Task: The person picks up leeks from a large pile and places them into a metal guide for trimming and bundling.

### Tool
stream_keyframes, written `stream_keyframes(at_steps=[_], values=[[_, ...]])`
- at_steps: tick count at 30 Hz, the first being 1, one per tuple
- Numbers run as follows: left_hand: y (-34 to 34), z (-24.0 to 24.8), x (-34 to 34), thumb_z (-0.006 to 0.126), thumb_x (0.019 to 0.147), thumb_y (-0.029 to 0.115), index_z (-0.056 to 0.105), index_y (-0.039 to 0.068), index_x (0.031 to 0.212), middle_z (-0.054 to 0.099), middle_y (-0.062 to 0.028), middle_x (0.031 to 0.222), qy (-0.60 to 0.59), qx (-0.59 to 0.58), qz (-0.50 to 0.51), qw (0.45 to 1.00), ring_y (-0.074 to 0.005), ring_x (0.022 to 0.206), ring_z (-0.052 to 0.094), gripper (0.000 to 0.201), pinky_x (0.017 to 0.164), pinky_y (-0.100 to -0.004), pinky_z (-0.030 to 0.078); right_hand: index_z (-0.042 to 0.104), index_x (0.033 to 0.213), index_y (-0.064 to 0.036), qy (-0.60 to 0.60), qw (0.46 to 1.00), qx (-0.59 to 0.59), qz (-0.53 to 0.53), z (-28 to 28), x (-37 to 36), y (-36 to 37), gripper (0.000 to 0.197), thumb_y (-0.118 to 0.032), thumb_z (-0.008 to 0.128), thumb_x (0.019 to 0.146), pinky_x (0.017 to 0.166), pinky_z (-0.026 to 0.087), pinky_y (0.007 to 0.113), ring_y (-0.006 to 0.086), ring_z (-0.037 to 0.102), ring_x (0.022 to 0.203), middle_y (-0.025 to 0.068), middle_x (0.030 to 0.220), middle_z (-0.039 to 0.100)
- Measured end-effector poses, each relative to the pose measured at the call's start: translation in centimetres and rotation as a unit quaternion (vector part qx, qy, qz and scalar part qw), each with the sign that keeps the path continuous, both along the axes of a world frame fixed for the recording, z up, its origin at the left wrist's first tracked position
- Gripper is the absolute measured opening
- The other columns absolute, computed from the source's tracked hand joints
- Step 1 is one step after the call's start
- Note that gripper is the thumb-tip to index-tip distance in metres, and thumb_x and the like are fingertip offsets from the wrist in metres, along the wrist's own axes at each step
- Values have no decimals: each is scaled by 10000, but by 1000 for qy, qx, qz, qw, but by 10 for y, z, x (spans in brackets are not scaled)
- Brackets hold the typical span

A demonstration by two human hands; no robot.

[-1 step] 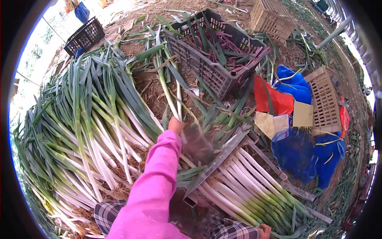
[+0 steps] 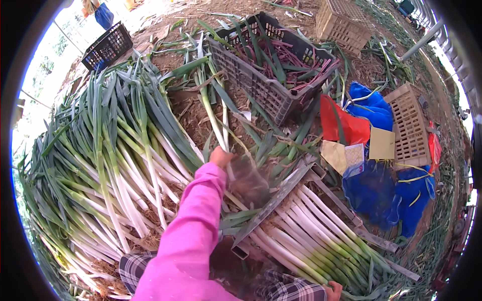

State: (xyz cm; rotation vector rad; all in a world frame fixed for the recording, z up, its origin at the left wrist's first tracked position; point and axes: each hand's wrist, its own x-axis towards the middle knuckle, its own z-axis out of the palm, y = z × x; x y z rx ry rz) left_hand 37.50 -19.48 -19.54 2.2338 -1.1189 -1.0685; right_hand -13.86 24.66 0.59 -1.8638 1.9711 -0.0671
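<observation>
Since the earlier frame, the pink sleeve [image 2: 193, 231] has shifted a little to the left, its left hand [image 2: 221, 157] barely with it; the leeks and crates look unchanged. The left hand's fingers appear curled closed around the white lower ends of two leeks [image 2: 212, 119], which lie on the bare ground [image 2: 186, 108] by the near left side of the black crate [image 2: 251, 75], green ends pointing away. The right hand [image 2: 333, 290] is only partly in view, against the leaves past the lower edge of the metal frame [image 2: 268, 208]; how far its fingers are open, or whether they grip anything, cannot be told. As far as can be judged, the work is partway along: a row of leeks [image 2: 311, 226] already lies side by side in the frame, white ends toward its upper-left plate, leaves spilling past its lower-right end. Much seems left, since a large heap of leeks [image 2: 130, 185], many with roots on, covers the ground at left, outside the frame.
</observation>
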Motion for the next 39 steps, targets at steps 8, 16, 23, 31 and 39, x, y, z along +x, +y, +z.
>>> stream_keyframes(at_steps=[8, 16, 23, 31, 39], values=[[63, 200, 110, 631, 775, 113, 631, -40, 951, 648, -128, 740, 66, 101, -148, 982, -212, 671, 667, 233, 554, -347, 536, 671, 820, -126, -1, 986, -159, 43, -37, -21, 3, 275, -89, 774, 568, 763, 457, 422, 323, 535, 916, 105, 962, 583], [109, 502, 217, 586, 886, 132, 676, 87, 975, 689, -106, 876, -675, 151, -400, 602, -272, 840, 687, 134, 732, -387, 564, 726, 866, -109, -137, 985, -69, 78, -26, -32, -38, 273, -226, 781, 625, 788, 470, 427, 330, 594, 890, 121, 909, 639], [183, 732, 119, 684, 756, 117, 707, 76, 850, 692, -94, 862, -777, -10, -316, 544, -240, 780, 685, 105, 699, -348, 562, 711, 939, -41, -126, 949, -263, 121, 139, 70, -103, 267, -215, 714, 736, 825, 478, 442, 353, 625, 899, 161, 919, 675], [363, 935, 125, 757, 747, 216, 667, 29, 910, 664, -95, 939, -357, -377, -317, 794, -223, 941, 643, 264, 796, -364, 526, 703, 1035, -34, -411, 850, -203, 258, 246, 305, -114, 270, -228, 645, 857, 758, 523, 328, 218, 676, 874, 121, 982, 708], [464, 974, 95, 717, 803, 212, 668, 34, 946, 652, -124, 984, -290, -470, -304, 776, -244, 947, 641, 233, 771, -356, 534, 140, 1491, 9, -605, 659, 95, 436, 292, 470, -35, 1001, -542, 657, 834, 1109, 327, 364, 320, 372, 1352, 273, 1450, 352]])
